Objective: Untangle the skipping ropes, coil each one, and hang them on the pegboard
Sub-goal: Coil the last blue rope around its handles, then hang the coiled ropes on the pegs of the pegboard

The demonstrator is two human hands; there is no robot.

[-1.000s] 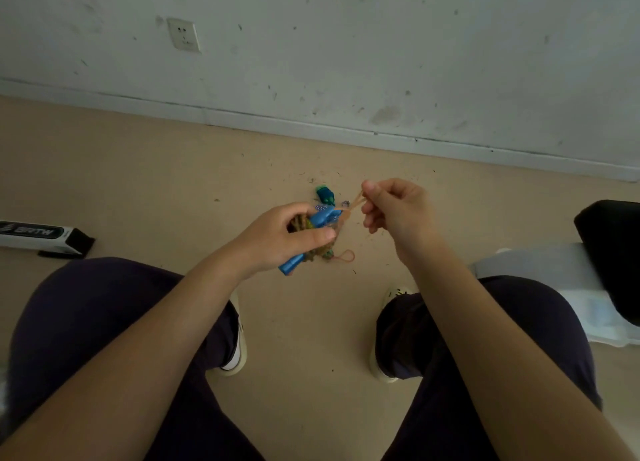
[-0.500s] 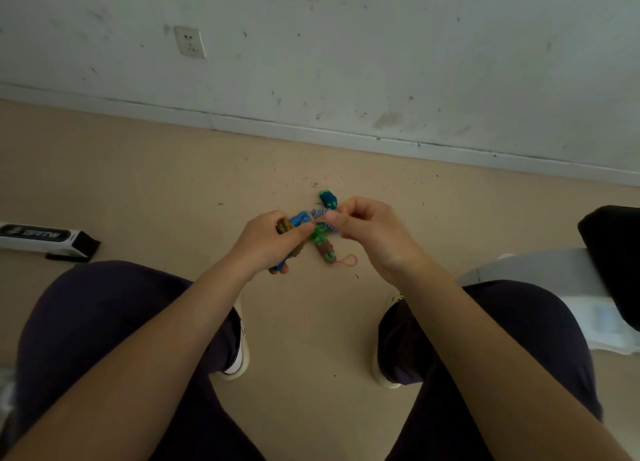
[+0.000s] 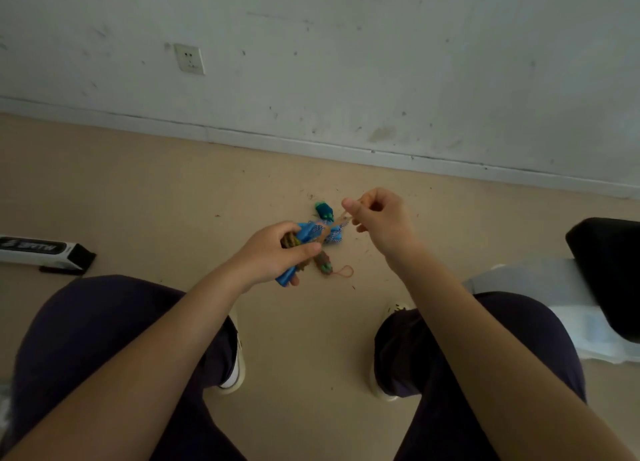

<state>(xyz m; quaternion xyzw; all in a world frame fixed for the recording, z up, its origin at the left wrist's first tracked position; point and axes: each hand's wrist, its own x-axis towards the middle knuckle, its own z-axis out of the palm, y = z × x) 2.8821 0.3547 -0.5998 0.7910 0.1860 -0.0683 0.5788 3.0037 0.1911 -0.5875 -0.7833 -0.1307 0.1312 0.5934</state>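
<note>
My left hand point(image 3: 277, 252) grips a small bundle of skipping rope point(image 3: 313, 233): blue handles and a coil of brownish cord, held above the floor between my knees. A thin tan cord point(image 3: 341, 216) runs up and right from the bundle to my right hand point(image 3: 377, 218), which pinches it between thumb and fingers. A green handle point(image 3: 323, 210) sticks out above the bundle, and another greenish end with a small orange loop point(image 3: 344, 272) hangs below. No pegboard is in sight.
A white and black box point(image 3: 41, 251) lies on the floor at the left. A black object point(image 3: 606, 270) on pale sheeting point(image 3: 540, 287) sits at the right. A white wall with a socket point(image 3: 188, 58) stands ahead. My knees frame the lower view.
My right hand was at the bundle half a second ago; it has now moved up and right, drawing the tan cord taut. My left hand still holds the bundle.
</note>
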